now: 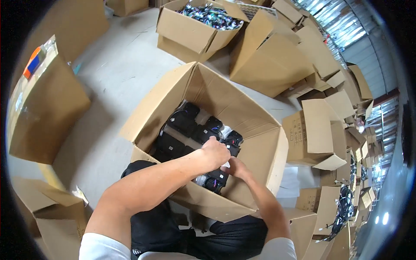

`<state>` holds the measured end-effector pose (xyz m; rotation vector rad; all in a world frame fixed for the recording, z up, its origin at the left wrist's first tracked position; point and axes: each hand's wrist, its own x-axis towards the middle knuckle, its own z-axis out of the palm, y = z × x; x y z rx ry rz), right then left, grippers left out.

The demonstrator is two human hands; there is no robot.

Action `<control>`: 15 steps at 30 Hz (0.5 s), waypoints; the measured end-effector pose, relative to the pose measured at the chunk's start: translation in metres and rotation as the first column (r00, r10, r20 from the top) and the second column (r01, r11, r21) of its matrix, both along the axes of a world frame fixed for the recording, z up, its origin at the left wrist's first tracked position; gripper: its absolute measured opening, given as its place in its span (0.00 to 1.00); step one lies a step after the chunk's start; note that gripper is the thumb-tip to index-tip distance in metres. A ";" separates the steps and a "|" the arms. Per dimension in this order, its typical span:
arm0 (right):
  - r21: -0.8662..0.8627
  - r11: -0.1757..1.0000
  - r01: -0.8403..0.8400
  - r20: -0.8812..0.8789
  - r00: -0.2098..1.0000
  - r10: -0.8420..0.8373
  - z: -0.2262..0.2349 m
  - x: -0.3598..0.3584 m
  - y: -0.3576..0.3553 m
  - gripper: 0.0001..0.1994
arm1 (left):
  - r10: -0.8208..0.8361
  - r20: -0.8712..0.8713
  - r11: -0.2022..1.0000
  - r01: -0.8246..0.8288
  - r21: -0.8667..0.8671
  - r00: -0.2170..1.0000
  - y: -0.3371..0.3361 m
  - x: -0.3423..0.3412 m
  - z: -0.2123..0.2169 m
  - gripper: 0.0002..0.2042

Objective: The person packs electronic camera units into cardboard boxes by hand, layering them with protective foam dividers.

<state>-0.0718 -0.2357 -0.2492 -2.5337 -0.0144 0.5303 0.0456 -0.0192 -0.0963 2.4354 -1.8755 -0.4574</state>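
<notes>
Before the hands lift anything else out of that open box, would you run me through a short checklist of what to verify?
1. Both hands inside the open cardboard box: ok; the left hand and right hand are together over the black items.
2. Grip on a black item: cannot tell; the fingers are hidden.
3. Box flaps folded clear of the opening: ok.
4. Remaining black items lying reachable at the box bottom: ok.
5. Floor space to the left of the box free for setting things down: ok.
</notes>
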 end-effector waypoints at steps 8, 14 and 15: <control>-0.063 0.993 0.100 0.170 0.981 -0.088 0.187 -0.055 0.046 0.38 | -0.161 -0.250 0.987 0.150 -0.064 0.955 -0.012 -0.016 0.012 0.16; 0.030 0.996 -0.088 0.341 0.937 0.073 0.186 -0.062 0.081 0.24 | -0.312 -0.549 0.928 0.372 -0.003 0.775 0.005 -0.045 0.006 0.22; 0.037 0.998 -0.058 0.349 0.936 0.042 0.185 -0.067 0.082 0.24 | -0.318 -0.575 0.929 0.369 -0.030 0.754 0.007 -0.050 0.015 0.21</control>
